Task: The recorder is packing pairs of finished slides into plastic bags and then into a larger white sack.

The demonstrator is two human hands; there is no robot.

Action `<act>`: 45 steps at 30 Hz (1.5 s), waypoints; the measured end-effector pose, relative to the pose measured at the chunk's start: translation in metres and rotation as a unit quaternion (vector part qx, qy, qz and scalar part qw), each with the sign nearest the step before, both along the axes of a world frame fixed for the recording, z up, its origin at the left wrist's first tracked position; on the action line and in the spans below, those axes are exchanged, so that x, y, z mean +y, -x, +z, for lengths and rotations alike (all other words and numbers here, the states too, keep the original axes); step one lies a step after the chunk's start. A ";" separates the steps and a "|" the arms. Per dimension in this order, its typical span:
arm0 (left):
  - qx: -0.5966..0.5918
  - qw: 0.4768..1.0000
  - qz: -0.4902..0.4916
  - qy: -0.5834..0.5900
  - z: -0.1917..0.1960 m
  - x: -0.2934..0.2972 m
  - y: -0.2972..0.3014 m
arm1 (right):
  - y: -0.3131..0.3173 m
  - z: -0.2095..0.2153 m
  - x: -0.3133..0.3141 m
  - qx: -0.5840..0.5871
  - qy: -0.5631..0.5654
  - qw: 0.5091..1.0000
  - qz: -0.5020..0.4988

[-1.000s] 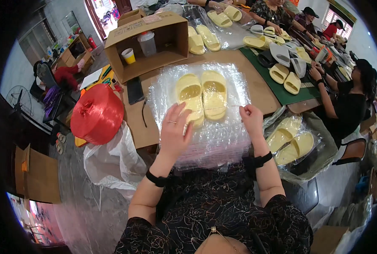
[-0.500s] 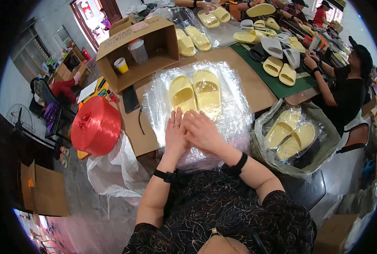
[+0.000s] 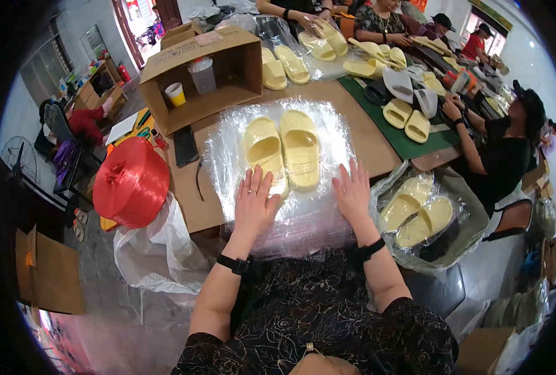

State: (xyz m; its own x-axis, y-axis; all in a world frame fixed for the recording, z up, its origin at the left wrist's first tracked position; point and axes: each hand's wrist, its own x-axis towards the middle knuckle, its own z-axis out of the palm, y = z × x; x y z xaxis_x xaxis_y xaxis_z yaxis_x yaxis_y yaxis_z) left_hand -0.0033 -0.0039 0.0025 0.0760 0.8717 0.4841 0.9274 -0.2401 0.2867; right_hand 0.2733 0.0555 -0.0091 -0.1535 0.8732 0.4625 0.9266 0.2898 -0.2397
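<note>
Two pale yellow slide sandals lie side by side before me, toes pointing away, on a stack of clear plastic bags [image 3: 218,153]. They seem to be inside the top bag. My left hand [image 3: 254,203] rests with spread fingers over the heel of the left sandal [image 3: 263,147]. Flat on the plastic, just right of the right sandal [image 3: 300,150], lies my right hand [image 3: 354,197], fingers stretched out and holding nothing.
An open cardboard box [image 3: 247,69] with a cup and a plastic jar stands at the far left. Left are a black phone [image 3: 185,147] and a red twine spool [image 3: 131,181]. At right, a lined container [image 3: 440,259] holds bagged yellow sandals. Co-workers handle sandals beyond.
My hands, which were together at the sandals' heels, have moved apart. The right one has gone right onto the plastic; the left stays near the left heel, its fingers now spread.
</note>
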 end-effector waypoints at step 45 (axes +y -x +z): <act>-0.027 0.999 -0.001 -0.023 -0.015 -0.003 0.011 | 0.170 0.043 0.092 -0.124 0.047 0.983 0.130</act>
